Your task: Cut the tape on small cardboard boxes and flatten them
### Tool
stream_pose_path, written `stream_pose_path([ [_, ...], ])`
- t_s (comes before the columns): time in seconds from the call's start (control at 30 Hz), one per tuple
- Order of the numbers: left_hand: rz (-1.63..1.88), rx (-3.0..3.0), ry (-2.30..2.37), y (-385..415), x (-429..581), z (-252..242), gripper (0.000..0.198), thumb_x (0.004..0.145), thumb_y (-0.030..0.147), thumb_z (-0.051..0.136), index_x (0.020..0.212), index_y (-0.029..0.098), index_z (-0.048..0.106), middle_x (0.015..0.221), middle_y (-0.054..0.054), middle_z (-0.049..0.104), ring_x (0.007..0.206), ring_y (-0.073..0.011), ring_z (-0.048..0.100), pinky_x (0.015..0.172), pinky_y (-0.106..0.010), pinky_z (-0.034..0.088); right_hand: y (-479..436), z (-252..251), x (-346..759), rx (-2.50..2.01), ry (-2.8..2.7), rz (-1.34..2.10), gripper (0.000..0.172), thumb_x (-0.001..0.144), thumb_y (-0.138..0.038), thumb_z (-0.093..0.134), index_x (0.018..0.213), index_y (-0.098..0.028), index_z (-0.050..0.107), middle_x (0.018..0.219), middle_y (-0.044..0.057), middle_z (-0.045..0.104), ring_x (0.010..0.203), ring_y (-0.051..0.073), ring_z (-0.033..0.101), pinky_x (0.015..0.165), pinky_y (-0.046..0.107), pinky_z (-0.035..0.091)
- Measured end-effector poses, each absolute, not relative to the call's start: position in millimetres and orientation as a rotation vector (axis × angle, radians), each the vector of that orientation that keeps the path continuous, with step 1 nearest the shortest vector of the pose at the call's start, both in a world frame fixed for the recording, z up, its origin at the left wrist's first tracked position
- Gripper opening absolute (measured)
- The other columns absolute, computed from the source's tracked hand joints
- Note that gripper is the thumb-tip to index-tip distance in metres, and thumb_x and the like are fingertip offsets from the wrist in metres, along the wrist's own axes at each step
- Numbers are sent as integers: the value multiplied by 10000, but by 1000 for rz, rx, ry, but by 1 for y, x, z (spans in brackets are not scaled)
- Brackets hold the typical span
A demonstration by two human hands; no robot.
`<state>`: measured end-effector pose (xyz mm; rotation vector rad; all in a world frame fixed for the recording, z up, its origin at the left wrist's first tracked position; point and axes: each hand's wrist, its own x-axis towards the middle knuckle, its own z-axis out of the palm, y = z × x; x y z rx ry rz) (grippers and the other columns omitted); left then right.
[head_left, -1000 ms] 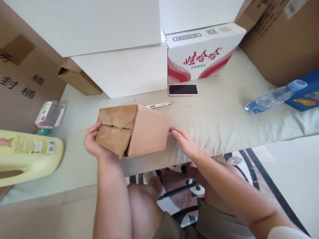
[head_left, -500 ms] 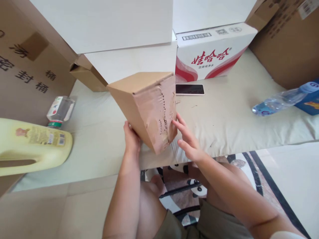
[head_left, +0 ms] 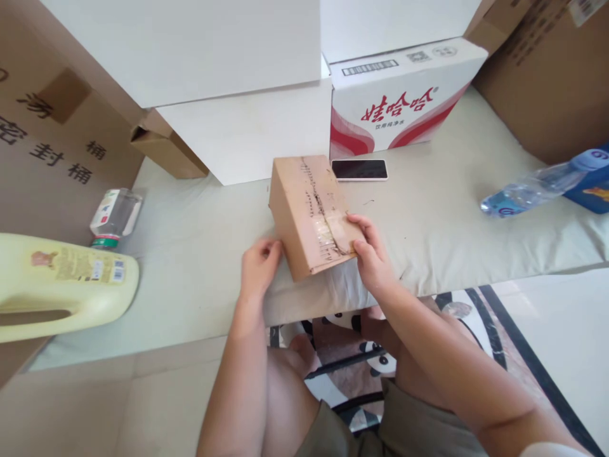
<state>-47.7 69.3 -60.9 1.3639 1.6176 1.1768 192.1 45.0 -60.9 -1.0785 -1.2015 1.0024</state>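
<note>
A small brown cardboard box (head_left: 292, 222) rests on the cloth-covered surface in front of me, its taped, torn and perforated face turned up. My right hand (head_left: 373, 257) grips the box at its near right corner, thumb at the front edge and fingers along the right side. Beside the box's lower left edge is my left hand (head_left: 259, 266), its fingers curled in and the thumb against them. I see nothing in that hand, and whether it touches the box is unclear.
Behind the box lies a phone (head_left: 360, 169), before a white and red carton (head_left: 394, 114) and a white box (head_left: 252, 133). To the left are a yellow jug (head_left: 95, 285) and a clear bottle (head_left: 117, 216); a water bottle (head_left: 528, 190) lies right.
The cardboard box has tipped down from its raised, tilted pose, with its taped face now upward. My left hand has come off its side and curled; my right hand has closed on its corner.
</note>
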Motion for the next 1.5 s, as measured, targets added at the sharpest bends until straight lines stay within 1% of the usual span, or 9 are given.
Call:
stream_pose_path([
  [0.1,1808,1217,1597,71,-49,-53,279,830,301,673,1106,259,659,1125,-45,680,1119,-194,616,946,-275,458,51,-51,196,-997,-1357,1152,468,910,-577,549,1268,-286,624,1417,54,634,1364,264,543,1188,451,401],
  [0.2,2110,1270,1460,75,-54,-46,406,881,491,563,1219,269,597,1304,-71,593,1300,-245,525,1100,-387,402,57,-47,193,-843,-1507,1349,570,914,-661,526,1333,-285,619,1467,56,606,1376,269,543,1173,448,419],
  [0.47,1970,1437,1460,78,-70,-58,241,815,428,597,937,222,627,1118,-84,611,1169,-289,570,1084,-489,403,92,-69,173,-1146,-1548,1241,558,997,-535,297,1333,-223,615,1334,117,680,1187,263,652,1049,473,498],
  [0.67,1951,1445,1441,73,-76,-63,230,803,411,570,942,232,608,1120,-74,602,1157,-280,559,1057,-471,403,138,-77,150,-1748,-1997,572,656,880,-319,542,1521,-200,470,1679,85,323,1566,393,167,1241,639,124],
  [0.8,1946,1453,1440,71,-78,-63,236,811,417,561,949,232,612,1113,-74,596,1164,-282,551,1073,-474,383,138,-80,143,-1786,-2131,444,677,932,-334,482,1589,-223,359,1602,93,446,1546,365,206,1242,628,66],
  [1.03,1940,1483,1415,71,-72,-64,225,839,413,556,967,239,618,1106,-71,598,1126,-269,559,1024,-445,413,119,-59,155,-1916,-2203,385,322,985,-299,450,1047,-220,756,1142,147,701,1197,334,508,1022,555,333],
  [1.17,1918,1479,1445,70,-62,-64,221,862,420,541,976,246,616,1116,-72,598,1136,-270,562,1039,-449,418,107,-35,177,-1801,-1887,443,198,925,-287,555,971,-191,722,970,111,702,906,249,581,838,430,425],
  [1.33,1940,1485,1439,68,-52,-64,262,902,473,521,977,243,622,1092,-83,590,1137,-284,558,1045,-459,417,69,10,189,-1108,-1148,613,88,880,-296,577,837,-220,568,677,-49,503,503,89,409,488,246,350],
  [1.5,1936,1481,1464,69,-49,-63,346,920,558,485,975,242,614,1067,-83,593,1123,-285,560,1040,-458,426,28,30,182,-762,-1136,603,290,731,-209,712,710,-246,425,571,-96,455,359,71,347,301,225,286],
])
